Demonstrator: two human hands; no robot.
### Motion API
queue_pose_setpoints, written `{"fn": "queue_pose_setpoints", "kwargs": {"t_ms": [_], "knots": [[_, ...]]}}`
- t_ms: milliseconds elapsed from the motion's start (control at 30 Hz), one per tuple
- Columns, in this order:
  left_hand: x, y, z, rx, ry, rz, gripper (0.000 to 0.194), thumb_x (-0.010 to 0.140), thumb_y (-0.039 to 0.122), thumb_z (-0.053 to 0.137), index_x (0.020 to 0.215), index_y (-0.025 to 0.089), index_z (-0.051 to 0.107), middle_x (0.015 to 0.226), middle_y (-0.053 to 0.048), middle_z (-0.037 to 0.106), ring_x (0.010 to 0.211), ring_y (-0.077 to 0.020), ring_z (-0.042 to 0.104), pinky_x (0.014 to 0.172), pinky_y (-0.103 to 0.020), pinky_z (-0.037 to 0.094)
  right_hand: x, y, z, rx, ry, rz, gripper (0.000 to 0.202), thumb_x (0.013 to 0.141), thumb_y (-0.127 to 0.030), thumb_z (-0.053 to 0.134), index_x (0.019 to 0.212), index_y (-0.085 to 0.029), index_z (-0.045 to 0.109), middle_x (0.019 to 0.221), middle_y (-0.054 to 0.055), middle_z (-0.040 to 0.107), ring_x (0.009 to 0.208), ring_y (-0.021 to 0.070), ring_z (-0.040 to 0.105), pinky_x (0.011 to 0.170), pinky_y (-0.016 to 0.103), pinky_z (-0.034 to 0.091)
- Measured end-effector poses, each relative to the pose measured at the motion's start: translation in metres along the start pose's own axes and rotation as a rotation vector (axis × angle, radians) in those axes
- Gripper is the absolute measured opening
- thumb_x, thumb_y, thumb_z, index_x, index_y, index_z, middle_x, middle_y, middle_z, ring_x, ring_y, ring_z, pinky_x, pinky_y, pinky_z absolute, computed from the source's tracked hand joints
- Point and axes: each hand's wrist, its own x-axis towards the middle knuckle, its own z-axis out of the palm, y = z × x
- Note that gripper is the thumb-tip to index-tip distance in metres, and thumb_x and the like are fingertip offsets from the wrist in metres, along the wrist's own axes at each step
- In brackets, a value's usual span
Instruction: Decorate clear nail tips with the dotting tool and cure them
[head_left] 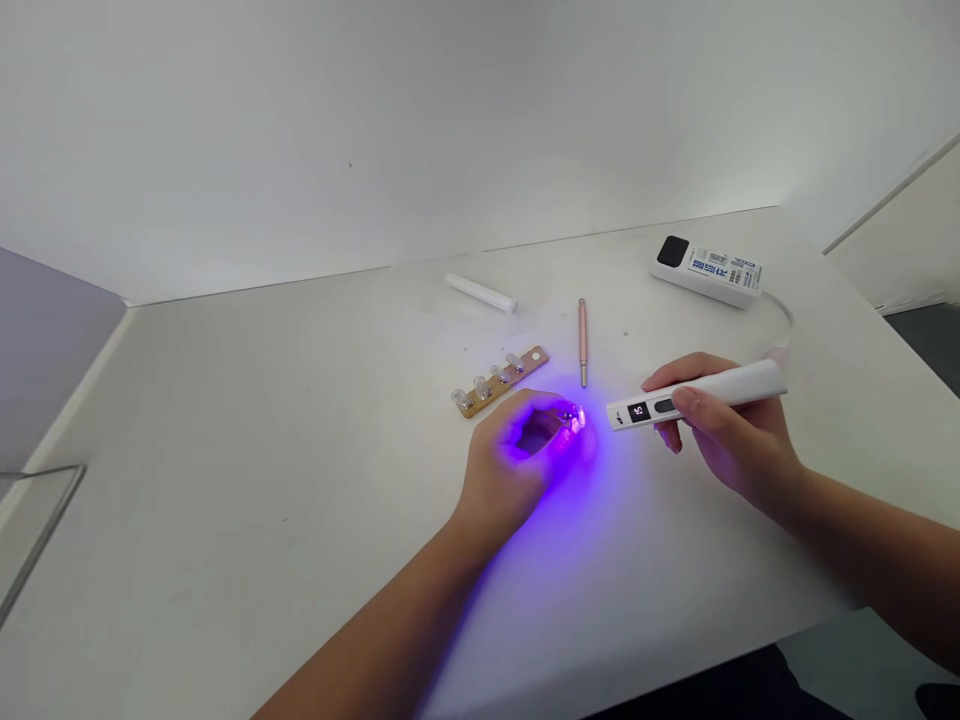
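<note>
My left hand point(517, 455) pinches a small shiny piece point(574, 418) at its fingertips, lit bright violet; its exact shape is lost in the glare. From the right, my right hand point(731, 430) is wrapped round a white pen-shaped lamp point(697, 395), thumb at its dark button, a small display lit near its tip. The lamp's tip points at the piece with a short gap between them, and violet light spreads over the table below. Just behind my left hand lies a gold strip point(491, 395) bearing several clear pieces.
A pink metal-tipped tool point(583, 340) lies beyond the hands, and a white stick point(481, 293) farther back. At the back right sits a white labelled device point(706, 272) with a cable. A wall borders the white table point(262, 450).
</note>
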Motion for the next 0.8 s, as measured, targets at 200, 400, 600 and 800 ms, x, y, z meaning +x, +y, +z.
{"fn": "queue_pose_setpoints", "kwargs": {"t_ms": [200, 400, 600, 800], "knots": [[-0.0018, -0.0006, -0.0006, 0.006, 0.003, 0.008, 0.005, 0.082, 0.022, 0.075, 0.087, 0.021, 0.077, 0.083, -0.001, 0.08, 0.068, -0.012, 0.072, 0.065, -0.022, 0.062, 0.0002, 0.0011, -0.0006, -0.005, -0.001, -0.012, 0.013, 0.095, -0.035, 0.078, 0.096, -0.026, 0.087, 0.076, 0.003, 0.073, 0.06, 0.0112, 0.062, 0.052, 0.023, 0.051], [-0.0015, -0.0044, 0.0001, -0.01, -0.001, 0.019, 0.007, 0.082, 0.025, 0.077, 0.088, 0.02, 0.077, 0.081, -0.001, 0.079, 0.067, -0.0123, 0.071, 0.067, -0.023, 0.062, 0.0007, 0.0028, -0.0012, 0.0, 0.0, -0.009, 0.012, 0.095, -0.033, 0.078, 0.096, -0.026, 0.087, 0.075, 0.003, 0.072, 0.059, 0.0106, 0.062, 0.052, 0.022, 0.051], [-0.0006, -0.0048, 0.0015, -0.018, 0.006, 0.022, 0.01, 0.082, 0.027, 0.078, 0.087, 0.019, 0.077, 0.082, -0.003, 0.077, 0.071, -0.0144, 0.072, 0.07, -0.026, 0.063, 0.0003, 0.0036, -0.0024, -0.023, 0.003, -0.022, 0.01, 0.095, -0.03, 0.077, 0.097, -0.026, 0.086, 0.079, 0.003, 0.073, 0.061, 0.011, 0.062, 0.054, 0.024, 0.051], [0.0, -0.0055, 0.0009, -0.016, -0.013, 0.037, 0.008, 0.083, 0.026, 0.076, 0.088, 0.019, 0.076, 0.084, -0.003, 0.078, 0.073, -0.0142, 0.071, 0.072, -0.027, 0.062, 0.0011, 0.0065, -0.0036, -0.063, 0.013, -0.046, 0.009, 0.094, -0.028, 0.078, 0.095, -0.026, 0.086, 0.077, 0.002, 0.073, 0.059, 0.01, 0.061, 0.053, 0.024, 0.049]]}}
